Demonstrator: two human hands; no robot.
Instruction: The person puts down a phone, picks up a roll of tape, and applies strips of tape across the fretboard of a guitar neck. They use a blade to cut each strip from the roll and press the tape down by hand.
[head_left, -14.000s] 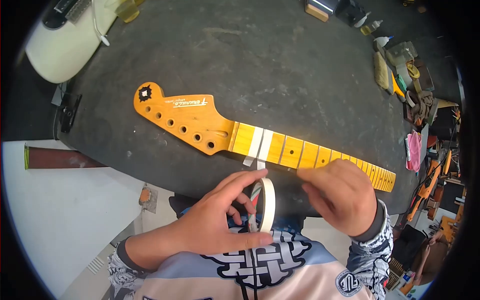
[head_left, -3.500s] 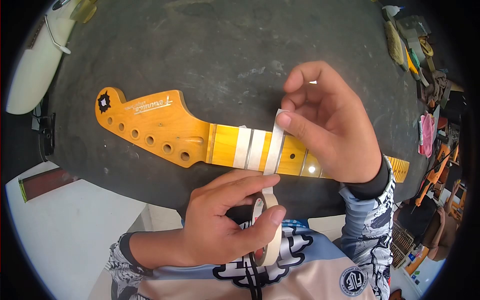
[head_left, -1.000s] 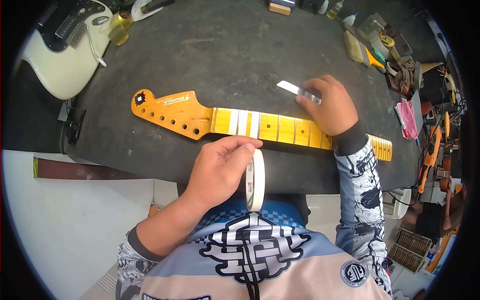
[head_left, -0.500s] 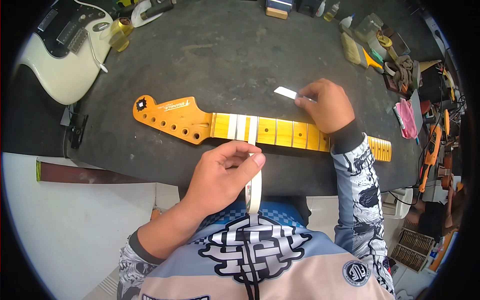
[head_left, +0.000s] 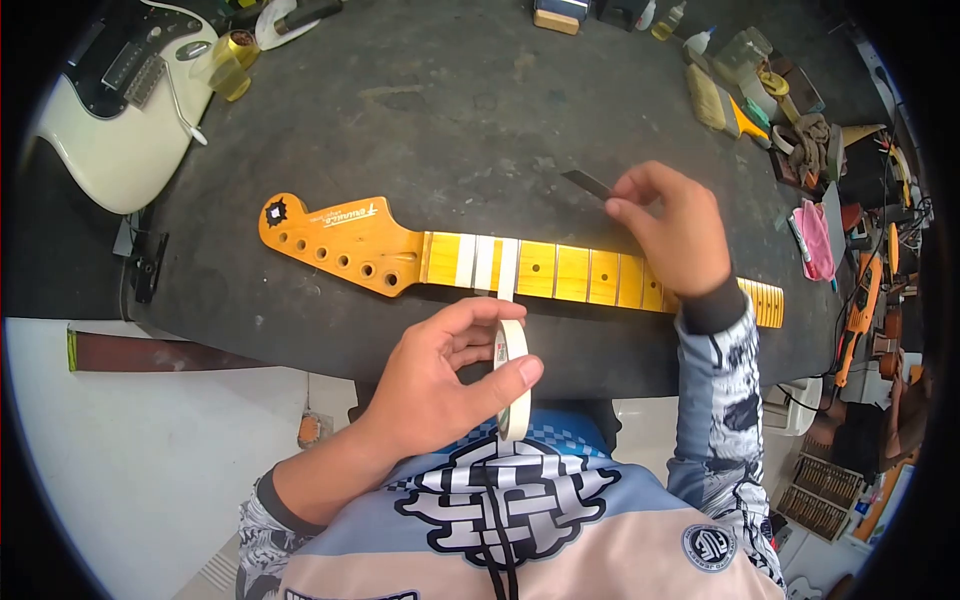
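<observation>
A maple guitar neck (head_left: 570, 272) lies across the dark workbench, its headstock (head_left: 335, 240) to the left. White tape strips (head_left: 483, 262) cross the fretboard near the nut. My left hand (head_left: 450, 375) holds a roll of white tape (head_left: 515, 385) between thumb and fingers, just below the neck; a length of tape runs from the roll up onto the fretboard. Above the neck's right part, my right hand (head_left: 675, 225) pinches a thin flat blade (head_left: 587, 183), which points up and left.
A white guitar body (head_left: 120, 150) lies at the upper left beside a plastic cup (head_left: 232, 78). Along the right edge are a brush (head_left: 712, 100), a pink cloth (head_left: 815, 240) and an orange tool (head_left: 862, 310). Small bottles (head_left: 667, 22) stand at the back.
The tape roll has risen and now sits more upright in my left hand, which has opened wider around it. The blade has turned, its face now dark, and my right hand has shifted slightly right.
</observation>
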